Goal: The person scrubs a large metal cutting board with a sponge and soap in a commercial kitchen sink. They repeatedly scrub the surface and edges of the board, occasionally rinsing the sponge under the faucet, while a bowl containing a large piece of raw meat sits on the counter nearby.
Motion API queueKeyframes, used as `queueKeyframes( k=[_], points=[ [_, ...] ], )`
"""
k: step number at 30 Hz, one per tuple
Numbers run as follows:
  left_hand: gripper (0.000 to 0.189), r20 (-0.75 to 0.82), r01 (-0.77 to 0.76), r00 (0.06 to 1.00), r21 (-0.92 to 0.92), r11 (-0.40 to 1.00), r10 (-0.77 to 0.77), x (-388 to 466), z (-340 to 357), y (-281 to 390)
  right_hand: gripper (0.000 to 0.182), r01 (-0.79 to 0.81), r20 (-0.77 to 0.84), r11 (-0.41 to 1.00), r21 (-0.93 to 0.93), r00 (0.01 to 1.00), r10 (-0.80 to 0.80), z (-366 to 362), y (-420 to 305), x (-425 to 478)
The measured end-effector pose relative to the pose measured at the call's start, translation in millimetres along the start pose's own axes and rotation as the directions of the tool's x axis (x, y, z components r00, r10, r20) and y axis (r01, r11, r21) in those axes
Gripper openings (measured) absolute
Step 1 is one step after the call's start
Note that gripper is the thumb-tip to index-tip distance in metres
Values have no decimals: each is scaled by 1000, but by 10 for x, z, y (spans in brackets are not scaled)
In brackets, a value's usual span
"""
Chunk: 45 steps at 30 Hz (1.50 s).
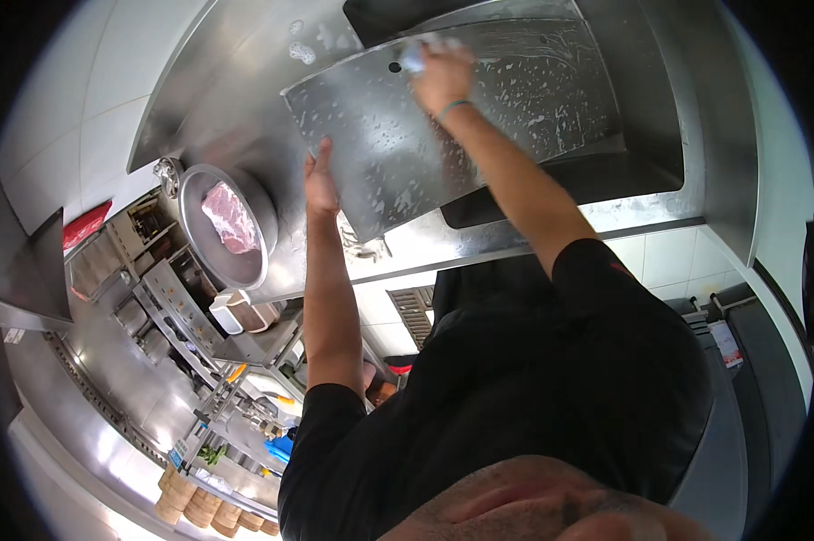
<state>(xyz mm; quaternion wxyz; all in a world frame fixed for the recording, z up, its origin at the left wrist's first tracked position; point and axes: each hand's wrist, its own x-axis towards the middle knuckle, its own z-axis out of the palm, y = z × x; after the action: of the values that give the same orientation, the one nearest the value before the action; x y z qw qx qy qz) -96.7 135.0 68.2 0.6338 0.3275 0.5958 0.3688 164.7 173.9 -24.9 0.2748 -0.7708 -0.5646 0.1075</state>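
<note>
A flat stainless steel panel [393, 149] with a round hole and white suds lies tilted across the sink [583, 179]. At its left edge, my left hand [321, 179] grips the panel with the thumb on top; the fingers are mostly hidden beneath. My right hand [444, 74], blurred, presses a pale, whitish scrubbing pad or cloth [414, 58] onto the panel's upper part beside the hole. A thin green band circles the right wrist.
Left of the panel, a steel bowl [267, 203] holds raw meat [230, 218] on the counter. A steel wool scourer [168, 177] sits behind it. A crumpled cloth [363, 243] lies near the front edge. Foam spots [302, 53] dot the counter.
</note>
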Motion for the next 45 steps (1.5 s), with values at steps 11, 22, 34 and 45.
queueKeyframes(
  k=[11,22,34,45],
  points=[
    [45,24,43,999,-58,997,-42,7,-100,-66,65,308,183,947,93,929,-320,-11,595,42],
    [50,49,56,997,49,997,-58,79,-198,-148,54,42,90,980,196,994,-61,145,228,-227],
    [49,-21,51,999,58,997,-50,101,-143,-199,46,-411,-22,905,106,909,416,243,1865,101],
    [52,29,72,997,34,997,-73,41,-38,-77,57,-175,213,984,-21,961,175,158,2063,127]
  ],
)
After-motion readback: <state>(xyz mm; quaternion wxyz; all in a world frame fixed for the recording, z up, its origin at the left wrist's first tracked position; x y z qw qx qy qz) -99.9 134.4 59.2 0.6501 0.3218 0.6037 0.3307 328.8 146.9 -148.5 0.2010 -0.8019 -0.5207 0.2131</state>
